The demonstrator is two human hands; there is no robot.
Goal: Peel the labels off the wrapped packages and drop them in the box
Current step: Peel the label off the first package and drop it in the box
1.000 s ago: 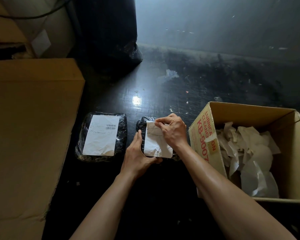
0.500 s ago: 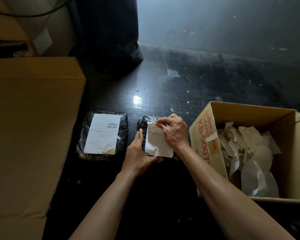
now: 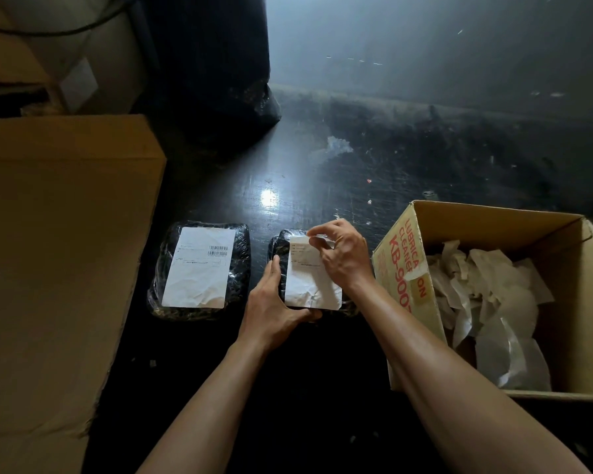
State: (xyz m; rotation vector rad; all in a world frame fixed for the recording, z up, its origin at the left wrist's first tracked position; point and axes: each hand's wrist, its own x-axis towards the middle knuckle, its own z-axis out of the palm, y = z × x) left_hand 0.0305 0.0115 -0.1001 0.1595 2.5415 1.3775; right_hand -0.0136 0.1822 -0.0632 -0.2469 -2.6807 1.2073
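Note:
Two black wrapped packages lie on the dark floor. The left package (image 3: pixel 199 313) carries a full white label (image 3: pixel 199 268) and nobody touches it. My left hand (image 3: pixel 274 306) grips the near left side of the right package (image 3: pixel 281 244). My right hand (image 3: pixel 343 258) pinches the upper right corner of that package's white label (image 3: pixel 308 285), and the top edge is lifted off the wrap. The open cardboard box (image 3: pixel 404 268) stands right of my right hand, with several crumpled peeled labels (image 3: pixel 486 295) inside.
A large flat cardboard sheet (image 3: pixel 55 268) covers the floor on the left, close to the left package. A black plastic bag (image 3: pixel 220 80) stands at the back. Small paper scraps (image 3: pixel 338 145) dot the floor beyond the packages.
My right hand has shifted from the label's top left edge to its upper right corner and lifted that top edge. My left hand keeps its hold on the package.

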